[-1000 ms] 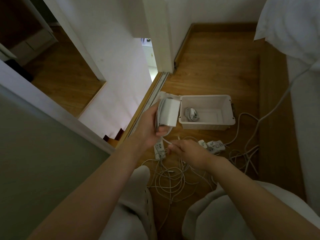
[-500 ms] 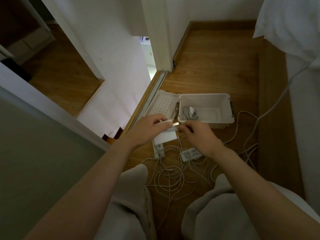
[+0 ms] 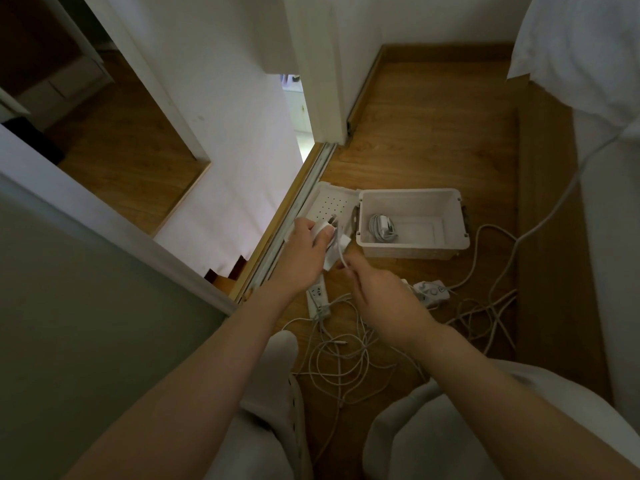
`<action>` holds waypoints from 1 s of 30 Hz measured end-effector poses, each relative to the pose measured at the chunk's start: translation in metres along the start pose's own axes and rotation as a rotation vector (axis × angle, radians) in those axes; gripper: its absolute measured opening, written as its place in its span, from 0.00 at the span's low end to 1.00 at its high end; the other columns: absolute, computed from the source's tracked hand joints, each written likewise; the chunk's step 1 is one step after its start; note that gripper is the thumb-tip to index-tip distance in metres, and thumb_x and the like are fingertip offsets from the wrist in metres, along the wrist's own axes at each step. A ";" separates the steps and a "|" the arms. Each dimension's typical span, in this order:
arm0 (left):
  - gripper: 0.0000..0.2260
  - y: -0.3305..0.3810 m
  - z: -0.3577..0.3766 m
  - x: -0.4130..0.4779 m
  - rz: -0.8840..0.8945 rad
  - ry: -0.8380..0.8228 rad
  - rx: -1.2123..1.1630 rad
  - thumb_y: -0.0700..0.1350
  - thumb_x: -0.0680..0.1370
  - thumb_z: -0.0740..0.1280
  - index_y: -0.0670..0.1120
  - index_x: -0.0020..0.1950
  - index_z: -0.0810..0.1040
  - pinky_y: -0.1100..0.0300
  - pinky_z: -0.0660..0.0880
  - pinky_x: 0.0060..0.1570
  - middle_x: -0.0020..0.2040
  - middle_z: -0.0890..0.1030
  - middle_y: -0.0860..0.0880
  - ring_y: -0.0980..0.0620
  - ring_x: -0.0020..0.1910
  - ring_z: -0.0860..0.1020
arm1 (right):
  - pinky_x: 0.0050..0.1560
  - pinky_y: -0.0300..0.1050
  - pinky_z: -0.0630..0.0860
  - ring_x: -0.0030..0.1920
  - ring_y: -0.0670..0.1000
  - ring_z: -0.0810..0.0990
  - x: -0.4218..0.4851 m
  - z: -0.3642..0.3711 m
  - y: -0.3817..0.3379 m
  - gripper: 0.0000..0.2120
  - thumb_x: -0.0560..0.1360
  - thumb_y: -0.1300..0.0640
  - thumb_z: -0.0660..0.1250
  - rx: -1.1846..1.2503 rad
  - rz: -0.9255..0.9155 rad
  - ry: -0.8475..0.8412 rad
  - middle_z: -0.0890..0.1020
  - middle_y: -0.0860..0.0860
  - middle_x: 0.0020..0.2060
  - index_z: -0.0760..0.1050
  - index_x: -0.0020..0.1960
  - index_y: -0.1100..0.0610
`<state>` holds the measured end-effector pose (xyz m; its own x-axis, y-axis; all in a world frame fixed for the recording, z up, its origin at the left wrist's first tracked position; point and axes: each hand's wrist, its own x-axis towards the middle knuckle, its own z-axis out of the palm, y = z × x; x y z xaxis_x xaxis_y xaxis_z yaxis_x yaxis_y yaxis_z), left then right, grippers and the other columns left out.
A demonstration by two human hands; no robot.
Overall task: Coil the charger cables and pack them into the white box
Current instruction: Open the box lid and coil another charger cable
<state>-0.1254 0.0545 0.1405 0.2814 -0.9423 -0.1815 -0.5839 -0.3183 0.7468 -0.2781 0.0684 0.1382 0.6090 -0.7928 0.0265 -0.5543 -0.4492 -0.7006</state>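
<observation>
Charger (image 3: 342, 241) in left hand (image 3: 304, 254), cable (image 3: 343, 258) in right hand (image 3: 381, 292), beside white box (image 3: 361, 216) rim

The wooden floor (image 3: 433, 133) carries an open white box (image 3: 408, 252), with its perforated lid (image 3: 329, 202) just beside it on the left. Nearer the person, a loose tangle of white cables (image 3: 346, 362) sprawls over the boards. One power strip (image 3: 317, 301) lies at its left edge and a second power strip (image 3: 431, 289) to the right.
</observation>
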 end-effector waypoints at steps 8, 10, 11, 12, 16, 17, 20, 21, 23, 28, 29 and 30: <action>0.20 0.021 0.005 -0.005 -0.197 -0.141 -0.670 0.56 0.82 0.50 0.45 0.67 0.66 0.57 0.76 0.36 0.50 0.77 0.41 0.50 0.39 0.76 | 0.44 0.48 0.76 0.41 0.51 0.79 -0.002 0.014 -0.004 0.14 0.82 0.52 0.52 -0.031 -0.022 -0.145 0.80 0.53 0.42 0.73 0.56 0.56; 0.19 0.024 0.004 -0.008 -0.187 -0.179 -0.853 0.55 0.82 0.52 0.44 0.65 0.69 0.60 0.72 0.34 0.49 0.75 0.40 0.51 0.38 0.74 | 0.41 0.41 0.74 0.35 0.44 0.76 0.003 0.013 0.002 0.16 0.82 0.52 0.52 0.040 0.023 -0.157 0.77 0.46 0.34 0.77 0.50 0.57; 0.19 0.025 0.004 -0.009 -0.182 -0.190 -0.911 0.54 0.82 0.53 0.44 0.63 0.71 0.59 0.70 0.35 0.50 0.74 0.40 0.50 0.39 0.72 | 0.37 0.36 0.70 0.31 0.39 0.73 0.005 0.012 0.005 0.17 0.82 0.52 0.53 0.080 0.052 -0.164 0.74 0.42 0.30 0.78 0.48 0.58; 0.19 0.025 0.003 -0.009 -0.178 -0.203 -0.946 0.54 0.81 0.54 0.44 0.63 0.73 0.59 0.68 0.35 0.50 0.73 0.40 0.49 0.40 0.72 | 0.34 0.33 0.67 0.27 0.37 0.71 0.007 0.011 0.008 0.18 0.81 0.51 0.54 0.118 0.079 -0.174 0.72 0.41 0.28 0.79 0.46 0.58; 0.18 0.025 -0.006 -0.009 -0.124 -0.282 -0.909 0.55 0.80 0.56 0.46 0.56 0.80 0.60 0.65 0.30 0.44 0.74 0.41 0.47 0.37 0.68 | 0.31 0.31 0.61 0.28 0.36 0.71 0.010 0.007 0.016 0.13 0.79 0.50 0.59 0.204 0.114 -0.214 0.72 0.41 0.29 0.79 0.46 0.55; 0.18 0.024 -0.008 -0.009 -0.099 -0.297 -0.857 0.55 0.80 0.56 0.46 0.54 0.81 0.58 0.64 0.32 0.43 0.74 0.41 0.46 0.37 0.68 | 0.31 0.31 0.62 0.29 0.37 0.71 0.011 0.005 0.017 0.09 0.79 0.51 0.61 0.236 0.118 -0.204 0.72 0.41 0.30 0.78 0.46 0.53; 0.24 0.023 -0.016 -0.011 -0.031 -0.352 -0.642 0.59 0.77 0.58 0.40 0.58 0.78 0.60 0.66 0.29 0.36 0.74 0.42 0.50 0.31 0.73 | 0.33 0.26 0.67 0.32 0.34 0.73 0.016 -0.007 0.018 0.02 0.77 0.57 0.64 0.376 0.135 -0.118 0.73 0.41 0.33 0.72 0.47 0.50; 0.26 0.023 -0.017 -0.011 -0.026 -0.367 -0.594 0.59 0.77 0.57 0.37 0.59 0.76 0.64 0.66 0.25 0.33 0.74 0.43 0.53 0.26 0.72 | 0.35 0.26 0.68 0.34 0.34 0.74 0.017 -0.010 0.017 0.04 0.77 0.58 0.64 0.430 0.140 -0.087 0.74 0.42 0.35 0.71 0.51 0.52; 0.25 0.024 -0.018 -0.013 -0.024 -0.348 -0.506 0.57 0.79 0.56 0.36 0.58 0.75 0.66 0.64 0.21 0.31 0.74 0.46 0.55 0.23 0.71 | 0.43 0.30 0.72 0.44 0.37 0.76 0.019 -0.011 0.015 0.14 0.76 0.62 0.64 0.577 0.142 -0.079 0.77 0.44 0.44 0.68 0.60 0.53; 0.12 0.028 -0.017 -0.014 -0.039 -0.202 -0.386 0.52 0.80 0.58 0.51 0.44 0.78 0.66 0.75 0.28 0.36 0.79 0.51 0.59 0.31 0.79 | 0.60 0.42 0.73 0.60 0.45 0.74 0.016 -0.012 0.011 0.26 0.75 0.55 0.67 0.816 0.170 -0.254 0.76 0.47 0.58 0.61 0.69 0.50; 0.11 0.029 -0.017 -0.015 -0.028 -0.204 -0.398 0.52 0.80 0.58 0.52 0.45 0.78 0.67 0.76 0.29 0.38 0.79 0.51 0.61 0.31 0.79 | 0.57 0.39 0.74 0.57 0.42 0.76 0.015 -0.015 0.009 0.20 0.76 0.53 0.65 0.835 0.153 -0.244 0.77 0.45 0.56 0.65 0.65 0.47; 0.11 0.031 -0.016 -0.016 -0.011 -0.208 -0.397 0.51 0.81 0.58 0.51 0.46 0.78 0.67 0.75 0.29 0.38 0.80 0.51 0.62 0.31 0.79 | 0.53 0.34 0.75 0.52 0.38 0.77 0.013 -0.017 0.006 0.12 0.77 0.52 0.63 0.841 0.135 -0.210 0.78 0.43 0.52 0.68 0.60 0.45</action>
<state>-0.1355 0.0619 0.1767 0.1027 -0.9529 -0.2853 -0.2326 -0.3019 0.9245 -0.2827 0.0485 0.1463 0.7062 -0.6877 -0.1682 -0.0772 0.1613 -0.9839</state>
